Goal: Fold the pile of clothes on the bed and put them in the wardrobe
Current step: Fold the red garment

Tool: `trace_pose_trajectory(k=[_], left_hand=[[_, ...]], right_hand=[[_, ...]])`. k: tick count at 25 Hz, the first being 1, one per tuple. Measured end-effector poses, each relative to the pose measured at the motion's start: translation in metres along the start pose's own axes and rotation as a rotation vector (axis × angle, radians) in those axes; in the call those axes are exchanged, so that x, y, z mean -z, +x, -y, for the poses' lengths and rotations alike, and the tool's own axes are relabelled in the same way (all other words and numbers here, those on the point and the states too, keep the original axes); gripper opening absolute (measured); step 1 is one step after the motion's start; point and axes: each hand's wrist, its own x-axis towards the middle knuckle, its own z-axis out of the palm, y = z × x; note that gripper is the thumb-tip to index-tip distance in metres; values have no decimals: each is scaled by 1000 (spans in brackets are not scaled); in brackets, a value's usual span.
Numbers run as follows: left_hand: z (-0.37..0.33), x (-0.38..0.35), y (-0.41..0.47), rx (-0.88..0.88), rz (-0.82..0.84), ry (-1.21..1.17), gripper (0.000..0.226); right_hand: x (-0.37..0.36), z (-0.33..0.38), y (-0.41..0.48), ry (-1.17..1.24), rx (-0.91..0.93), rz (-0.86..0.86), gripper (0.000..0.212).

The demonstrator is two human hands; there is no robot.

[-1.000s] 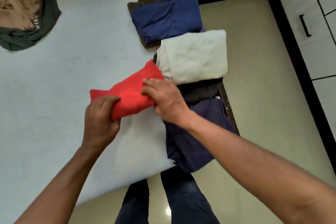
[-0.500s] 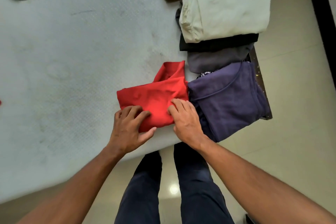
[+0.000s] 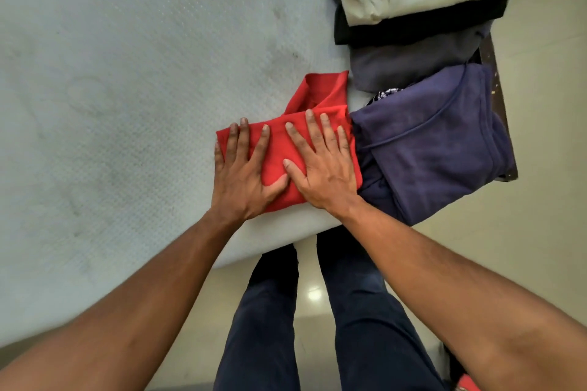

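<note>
Fold looks basically done: red shirt [image 3: 317, 98] now lies at the bed [image 3: 143, 89] edge against the purple garment [image 3: 435, 136], left hand [image 3: 241, 168] and right hand [image 3: 320, 165] switched from gripping to pressing it flat, spread wide.

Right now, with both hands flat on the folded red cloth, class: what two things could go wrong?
The folded red cloth has a loose flap sticking out beyond the right hand; lifting may undo the fold. The folded purple garment beside that hand overhangs the pale mattress corner; a nudge might tip it off.
</note>
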Motion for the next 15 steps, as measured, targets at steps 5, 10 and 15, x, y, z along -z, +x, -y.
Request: trace_pose_trajectory(k=[5,10,15], left_hand=[[-10,32,6,101,185,-141,90],[0,91,11,352,41,-554,39],[72,116,-1,696,-105,-516,48]], right_hand=[[29,6,10,106,-55,170,70],[80,23,48,616,-371,201,25],[103,60,108,1035,-613,350,22]])
